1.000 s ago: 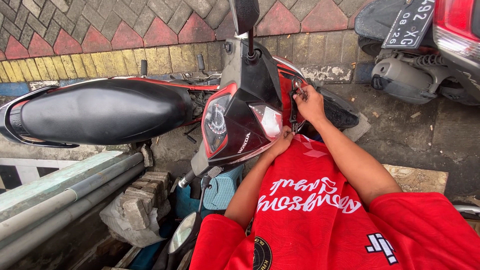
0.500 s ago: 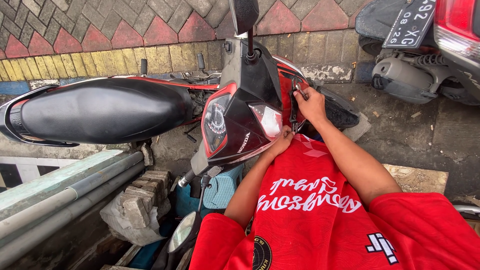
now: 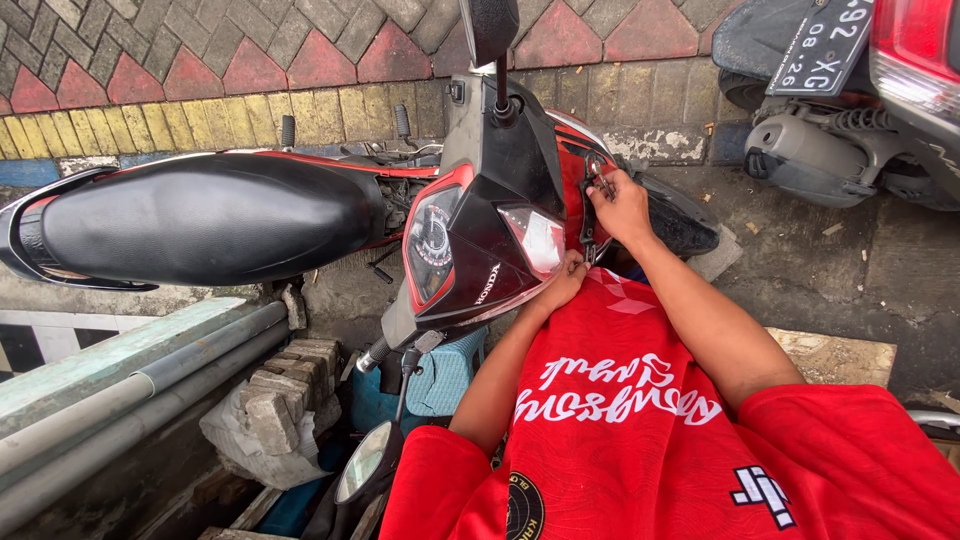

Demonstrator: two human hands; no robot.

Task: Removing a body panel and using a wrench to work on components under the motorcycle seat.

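A red and black motorcycle (image 3: 210,215) stands across the view, its headlight cover (image 3: 490,250) turned toward me. My right hand (image 3: 622,205) reaches over to the red front panel (image 3: 575,165), fingers closed on a thin dark tool (image 3: 590,222) held against it. My left hand (image 3: 566,277) is lower, with its fingers curled under the edge of the headlight cover beside the clear lens (image 3: 535,238); the fingertips are hidden. My red shirt (image 3: 620,420) fills the lower right.
A second motorcycle's rear (image 3: 850,100) is parked at the top right. Stacked paving blocks (image 3: 285,395) and grey pipes (image 3: 130,390) lie at the lower left. A mirror (image 3: 362,462) hangs below the handlebar, another mirror (image 3: 490,25) sticks up at the top. Patterned brick paving (image 3: 200,60) lies beyond.
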